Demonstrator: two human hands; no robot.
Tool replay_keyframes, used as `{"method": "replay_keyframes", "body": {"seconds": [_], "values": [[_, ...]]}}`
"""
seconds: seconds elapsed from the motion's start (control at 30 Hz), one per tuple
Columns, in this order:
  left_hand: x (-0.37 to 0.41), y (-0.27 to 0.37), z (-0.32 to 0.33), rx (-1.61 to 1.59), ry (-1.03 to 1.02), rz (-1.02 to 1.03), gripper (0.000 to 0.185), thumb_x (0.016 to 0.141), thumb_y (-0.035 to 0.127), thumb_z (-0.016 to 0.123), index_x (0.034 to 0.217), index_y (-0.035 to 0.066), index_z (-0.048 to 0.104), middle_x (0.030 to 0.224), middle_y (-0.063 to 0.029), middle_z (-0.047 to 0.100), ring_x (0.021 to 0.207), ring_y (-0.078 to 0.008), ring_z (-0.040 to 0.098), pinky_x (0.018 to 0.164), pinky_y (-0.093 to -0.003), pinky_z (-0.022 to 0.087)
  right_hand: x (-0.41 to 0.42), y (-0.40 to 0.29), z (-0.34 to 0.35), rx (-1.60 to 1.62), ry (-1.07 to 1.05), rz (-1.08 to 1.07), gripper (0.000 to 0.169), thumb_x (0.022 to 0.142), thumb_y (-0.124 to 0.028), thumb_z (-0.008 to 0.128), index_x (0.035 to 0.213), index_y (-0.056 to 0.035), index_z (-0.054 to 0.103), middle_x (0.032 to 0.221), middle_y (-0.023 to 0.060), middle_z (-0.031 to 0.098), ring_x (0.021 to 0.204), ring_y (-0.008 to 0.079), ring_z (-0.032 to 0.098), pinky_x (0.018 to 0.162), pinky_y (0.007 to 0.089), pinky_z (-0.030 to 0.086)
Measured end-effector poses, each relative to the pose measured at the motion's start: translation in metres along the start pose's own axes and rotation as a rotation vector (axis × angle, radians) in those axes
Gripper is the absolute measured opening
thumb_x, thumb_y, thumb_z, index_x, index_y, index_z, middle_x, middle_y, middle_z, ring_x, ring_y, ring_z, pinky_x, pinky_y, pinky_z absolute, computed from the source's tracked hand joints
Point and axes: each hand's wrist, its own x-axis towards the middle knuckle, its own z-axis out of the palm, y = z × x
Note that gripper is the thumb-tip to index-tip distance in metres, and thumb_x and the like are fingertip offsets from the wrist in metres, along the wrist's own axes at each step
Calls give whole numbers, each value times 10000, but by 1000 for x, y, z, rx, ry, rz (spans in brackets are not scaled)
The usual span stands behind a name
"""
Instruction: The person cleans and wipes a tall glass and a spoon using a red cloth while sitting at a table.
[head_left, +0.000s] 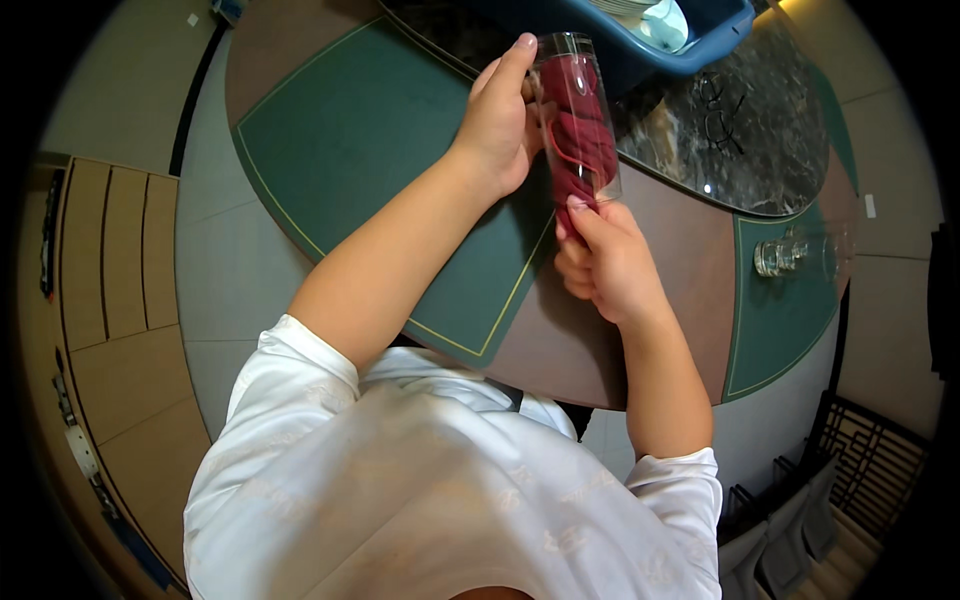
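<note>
A tall clear drinking glass (612, 161) is tilted in front of me, its thick base pointing away and its mouth towards me. My left hand (504, 112) grips the glass near the base, with the thumb along its side and the other fingers partly hidden behind it. A dark red cloth (581, 139) is bunched up inside the glass and hangs out of the mouth. The part of it at the mouth is pinched in my right hand (604, 259), thumb on top.
On the round table (547, 341) with green placemats (375, 142), a dark marble turntable (757, 165) carries a blue plastic tub (686, 64) holding white dishes (664, 26). Eyeglasses (721, 116) lie on the turntable. Several clear glasses (795, 255) lie at the right.
</note>
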Motion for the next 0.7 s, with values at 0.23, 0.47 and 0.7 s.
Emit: {"method": "replay_keyframes", "body": {"seconds": [0.23,0.47,0.7], "values": [[-21,9,18,-41,169,-159,624,941,639,546,1119,41,561,1024,-163,647,913,-326,682,838,-518,578,6,14,3,-899,320,-352,247,981,-166,563,990,72,630,805,283,649,791,436,656,750,460,507],[15,38,-24,-422,-76,-89,657,969,640,443,1133,15,560,1012,-125,636,884,-275,655,796,-453,585,-14,-1,11,-113,-142,116,292,1068,-280,496,859,-77,504,566,-40,360,445,68,274,399,271,194],[-11,8,8,-423,-290,-81,813,900,755,484,1251,22,516,1004,-136,628,853,-256,650,780,-481,590,1,0,-19,532,-617,263,308,1088,-312,442,902,-75,505,547,-61,275,448,45,195,383,241,137]]}}
